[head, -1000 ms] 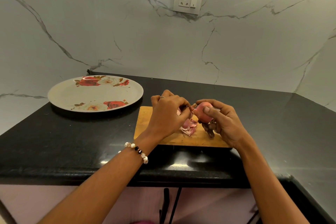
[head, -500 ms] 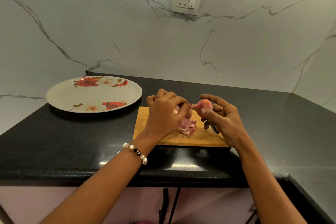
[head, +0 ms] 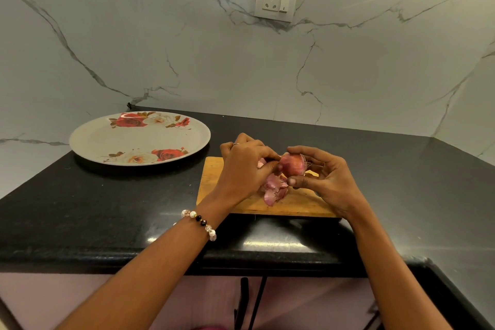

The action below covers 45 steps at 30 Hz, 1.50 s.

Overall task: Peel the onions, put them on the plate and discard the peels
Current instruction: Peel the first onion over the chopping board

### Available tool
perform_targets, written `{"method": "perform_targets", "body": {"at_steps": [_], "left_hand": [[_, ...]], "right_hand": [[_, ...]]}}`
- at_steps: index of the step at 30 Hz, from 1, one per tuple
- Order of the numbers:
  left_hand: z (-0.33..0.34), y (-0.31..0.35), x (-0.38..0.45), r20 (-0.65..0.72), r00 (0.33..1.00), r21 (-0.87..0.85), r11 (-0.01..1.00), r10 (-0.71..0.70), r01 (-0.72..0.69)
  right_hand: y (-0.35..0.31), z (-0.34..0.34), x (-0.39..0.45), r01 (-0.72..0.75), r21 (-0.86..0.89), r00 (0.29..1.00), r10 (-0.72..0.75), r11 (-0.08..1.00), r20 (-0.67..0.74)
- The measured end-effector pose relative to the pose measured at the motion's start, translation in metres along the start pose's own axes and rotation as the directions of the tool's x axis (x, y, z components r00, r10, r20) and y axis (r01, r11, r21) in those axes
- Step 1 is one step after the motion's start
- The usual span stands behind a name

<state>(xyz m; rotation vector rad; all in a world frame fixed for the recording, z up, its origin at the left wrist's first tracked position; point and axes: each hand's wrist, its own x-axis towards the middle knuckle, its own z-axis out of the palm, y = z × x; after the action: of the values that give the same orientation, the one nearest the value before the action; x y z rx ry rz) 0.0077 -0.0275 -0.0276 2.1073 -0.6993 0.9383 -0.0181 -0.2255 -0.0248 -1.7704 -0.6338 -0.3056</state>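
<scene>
My right hand [head: 325,181] holds a pinkish red onion [head: 292,165] above the wooden cutting board [head: 214,182], thumb under it and fingers curled over its top. My left hand [head: 245,169] has its fingers curled, and their tips pinch the onion's skin on its left side. A heap of pink onion peels [head: 274,190] lies on the board just below the onion. The white plate with red roses [head: 112,142] sits on the counter to the left, with nothing on it.
The black counter [head: 107,209] runs left and right of the board, its front edge close below my wrists. A marble wall with a socket [head: 276,0] stands behind, and another wall closes in at the right.
The onion has been turned in my right hand and now shows more of its side. My left fingers stay at the skin. Both hands shifted only slightly.
</scene>
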Motion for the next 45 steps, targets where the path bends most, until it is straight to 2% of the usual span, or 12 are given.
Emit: {"method": "perform_targets", "body": {"at_steps": [11,22,29,33,36,42,45], "left_hand": [[-0.0009,0.0023,0.0002,-0.079,0.993,-0.026,0.996,0.087,-0.09],[0.0034,-0.001,-0.0004,-0.077,0.993,0.012,0.996,0.093,-0.092],[0.0032,-0.003,0.002,-0.148,0.989,-0.002,1.0,-0.013,0.013],[0.0038,-0.0057,-0.0005,-0.097,0.994,0.085,0.995,-0.047,0.055],[0.0027,-0.0065,-0.0006,-0.085,0.995,0.074,0.995,-0.057,0.063],[0.0031,-0.0007,-0.0007,-0.067,0.993,0.001,0.995,0.101,-0.101],[0.0046,-0.0003,-0.0007,-0.034,0.992,-0.059,0.99,0.124,-0.126]], "right_hand": [[0.0004,-0.0001,0.0006,-0.026,0.015,0.999,0.027,1.0,-0.041],[0.0025,0.0007,0.0023,-0.06,0.059,0.992,0.066,0.996,-0.108],[0.0016,-0.0008,0.0022,-0.073,0.042,0.982,0.079,0.996,-0.173],[0.0017,-0.0006,0.002,-0.078,0.039,0.983,0.084,0.996,-0.166],[0.002,-0.0007,0.0024,-0.077,0.037,0.983,0.082,0.996,-0.166],[0.0025,-0.0005,0.0031,-0.071,0.092,0.987,0.084,0.993,-0.139],[0.003,0.0,0.0021,-0.089,0.126,0.988,0.103,0.988,-0.111]]}}
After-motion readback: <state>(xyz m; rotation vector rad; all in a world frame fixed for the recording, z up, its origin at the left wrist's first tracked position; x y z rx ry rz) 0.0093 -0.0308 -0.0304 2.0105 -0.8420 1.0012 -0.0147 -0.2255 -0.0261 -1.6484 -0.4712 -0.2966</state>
